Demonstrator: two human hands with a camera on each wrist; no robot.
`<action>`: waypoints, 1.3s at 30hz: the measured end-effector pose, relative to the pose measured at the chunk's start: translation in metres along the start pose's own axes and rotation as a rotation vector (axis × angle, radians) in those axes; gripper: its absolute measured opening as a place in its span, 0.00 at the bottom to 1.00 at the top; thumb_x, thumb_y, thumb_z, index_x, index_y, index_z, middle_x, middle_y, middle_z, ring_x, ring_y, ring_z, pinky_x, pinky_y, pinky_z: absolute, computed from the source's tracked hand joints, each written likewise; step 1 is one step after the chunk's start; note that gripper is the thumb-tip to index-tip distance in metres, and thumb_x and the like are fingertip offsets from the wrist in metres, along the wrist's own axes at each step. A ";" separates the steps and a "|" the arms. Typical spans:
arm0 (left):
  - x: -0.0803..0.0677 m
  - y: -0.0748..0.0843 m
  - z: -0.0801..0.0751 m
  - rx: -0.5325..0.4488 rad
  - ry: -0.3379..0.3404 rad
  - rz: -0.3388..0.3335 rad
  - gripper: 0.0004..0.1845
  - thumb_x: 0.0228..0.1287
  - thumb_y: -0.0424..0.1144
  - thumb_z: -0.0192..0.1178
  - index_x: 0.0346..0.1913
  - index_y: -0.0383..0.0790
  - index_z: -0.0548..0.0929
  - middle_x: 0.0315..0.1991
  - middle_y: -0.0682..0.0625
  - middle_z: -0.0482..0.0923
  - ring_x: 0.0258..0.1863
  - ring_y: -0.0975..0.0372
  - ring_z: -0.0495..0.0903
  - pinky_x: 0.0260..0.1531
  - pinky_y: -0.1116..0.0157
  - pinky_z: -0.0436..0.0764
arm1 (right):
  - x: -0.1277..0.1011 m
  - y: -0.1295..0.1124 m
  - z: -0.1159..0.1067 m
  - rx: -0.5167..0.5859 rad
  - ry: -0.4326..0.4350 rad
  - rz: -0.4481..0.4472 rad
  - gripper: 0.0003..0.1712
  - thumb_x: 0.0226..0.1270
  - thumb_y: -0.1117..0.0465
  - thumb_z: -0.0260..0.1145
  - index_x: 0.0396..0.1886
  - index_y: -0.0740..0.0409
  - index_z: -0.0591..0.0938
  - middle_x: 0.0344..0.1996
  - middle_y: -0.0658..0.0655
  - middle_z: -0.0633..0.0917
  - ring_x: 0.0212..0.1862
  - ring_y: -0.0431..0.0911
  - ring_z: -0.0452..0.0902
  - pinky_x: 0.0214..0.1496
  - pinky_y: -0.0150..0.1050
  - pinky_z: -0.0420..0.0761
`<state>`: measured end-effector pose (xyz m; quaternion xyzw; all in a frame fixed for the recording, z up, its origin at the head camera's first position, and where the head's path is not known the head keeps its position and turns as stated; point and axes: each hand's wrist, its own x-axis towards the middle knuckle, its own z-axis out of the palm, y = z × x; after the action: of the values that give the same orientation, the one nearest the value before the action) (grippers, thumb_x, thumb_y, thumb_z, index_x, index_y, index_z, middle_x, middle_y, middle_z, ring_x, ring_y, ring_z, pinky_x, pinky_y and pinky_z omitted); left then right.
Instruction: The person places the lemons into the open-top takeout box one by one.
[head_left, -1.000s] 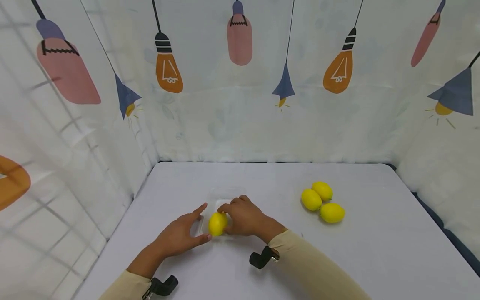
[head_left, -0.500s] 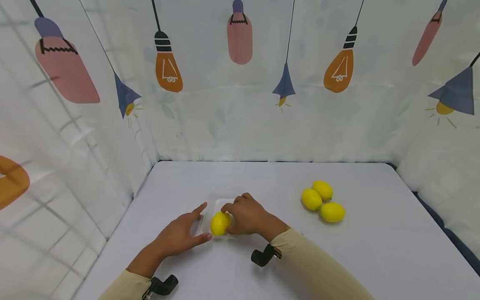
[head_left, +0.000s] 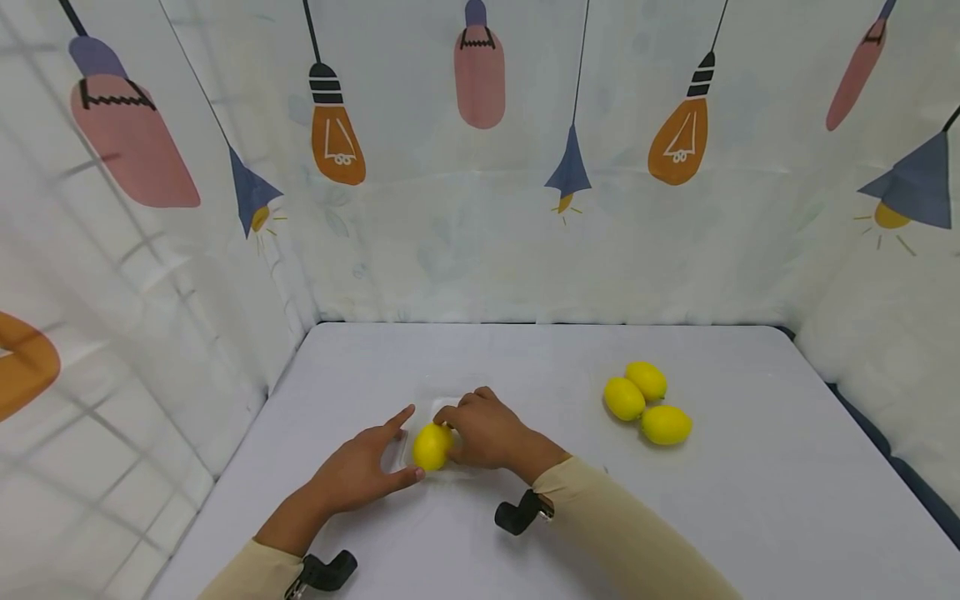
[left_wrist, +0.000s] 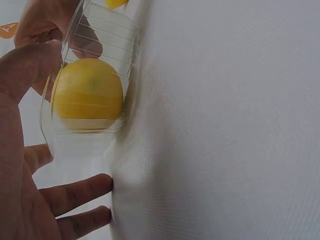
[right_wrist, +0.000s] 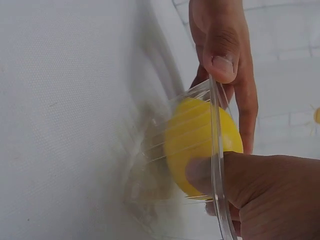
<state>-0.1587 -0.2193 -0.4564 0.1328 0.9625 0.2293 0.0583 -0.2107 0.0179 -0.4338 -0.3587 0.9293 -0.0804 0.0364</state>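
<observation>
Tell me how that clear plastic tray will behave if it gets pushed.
The tray looks thin and see-through with ribbed walls, so it is probably light and may slide easily on the smooth table. The left hand braces its edge, hinting it shifts. The lemon inside could roll.

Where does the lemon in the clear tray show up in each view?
Head: the lemon lies low, left of centre, between both hands.
Left wrist: upper left, behind ribbed plastic.
Right wrist: centre right, fingers against it.
Shared landmark: the clear tray.
</observation>
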 end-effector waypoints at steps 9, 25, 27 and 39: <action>-0.001 0.000 0.001 0.006 -0.001 0.007 0.54 0.58 0.75 0.62 0.82 0.58 0.56 0.61 0.51 0.80 0.63 0.49 0.75 0.60 0.41 0.75 | -0.005 0.000 -0.004 0.016 -0.007 0.019 0.31 0.63 0.44 0.76 0.65 0.42 0.82 0.47 0.44 0.87 0.54 0.44 0.78 0.71 0.46 0.65; 0.000 0.004 -0.002 -0.002 -0.014 -0.007 0.53 0.58 0.71 0.65 0.82 0.56 0.57 0.62 0.50 0.79 0.65 0.49 0.74 0.61 0.40 0.73 | -0.025 0.017 -0.019 0.041 0.022 -0.002 0.31 0.64 0.48 0.75 0.66 0.46 0.81 0.51 0.45 0.87 0.56 0.45 0.77 0.71 0.48 0.63; 0.001 0.003 -0.002 0.002 -0.013 -0.007 0.53 0.58 0.72 0.65 0.82 0.56 0.57 0.62 0.50 0.79 0.65 0.49 0.74 0.62 0.40 0.73 | -0.030 0.022 -0.023 0.053 0.031 0.002 0.31 0.64 0.48 0.75 0.67 0.47 0.81 0.51 0.46 0.86 0.56 0.45 0.77 0.71 0.48 0.63; 0.000 -0.001 -0.003 0.001 -0.009 0.004 0.54 0.57 0.75 0.62 0.82 0.58 0.56 0.63 0.52 0.79 0.66 0.48 0.73 0.62 0.40 0.72 | -0.066 0.050 -0.043 0.102 0.081 0.115 0.32 0.65 0.46 0.74 0.68 0.46 0.80 0.59 0.49 0.83 0.60 0.48 0.76 0.60 0.47 0.78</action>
<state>-0.1592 -0.2216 -0.4542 0.1359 0.9620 0.2284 0.0620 -0.2005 0.1044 -0.3999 -0.2988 0.9438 -0.1399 0.0214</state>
